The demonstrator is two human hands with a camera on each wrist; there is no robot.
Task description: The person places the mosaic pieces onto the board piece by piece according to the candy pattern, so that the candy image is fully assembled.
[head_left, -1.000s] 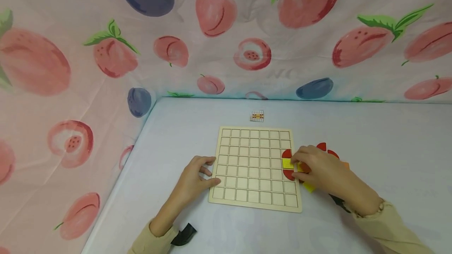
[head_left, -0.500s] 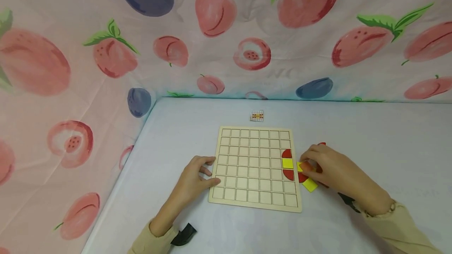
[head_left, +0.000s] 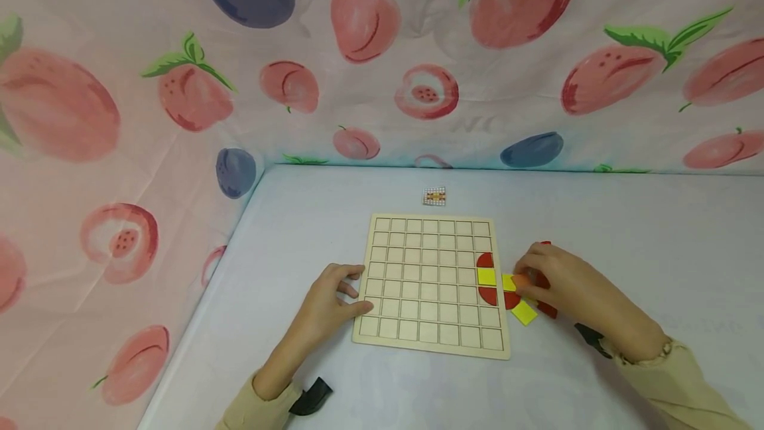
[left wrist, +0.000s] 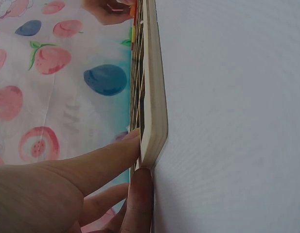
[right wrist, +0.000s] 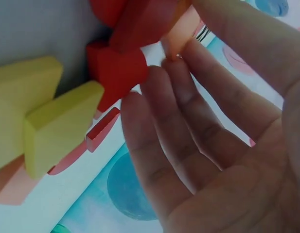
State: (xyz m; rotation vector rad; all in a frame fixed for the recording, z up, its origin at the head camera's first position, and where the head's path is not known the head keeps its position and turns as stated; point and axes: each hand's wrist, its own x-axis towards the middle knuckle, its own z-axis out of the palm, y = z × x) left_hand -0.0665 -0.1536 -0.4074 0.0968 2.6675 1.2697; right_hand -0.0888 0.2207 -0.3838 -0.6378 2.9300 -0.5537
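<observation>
Pale-wood grid board (head_left: 419,334) has just 3 red/yellow flat pcs (head_left: 486,277), so it's early: R hand (head_left: 564,283), now drawn back, pinches orange flat pc (head_left: 522,281); L hand (head_left: 329,300) touches edge, grip apart.

We seem to be in a small, cloth-screened corner of a room; creased cloth (head_left: 358,95) printed with peaches and dark blue fruit rises behind and to the left of a white desk (head_left: 650,237); the board (head_left: 420,290) and bright tiles (head_left: 524,312) there suggest play more than workshop; whether home or studio, we cannot tell.
</observation>
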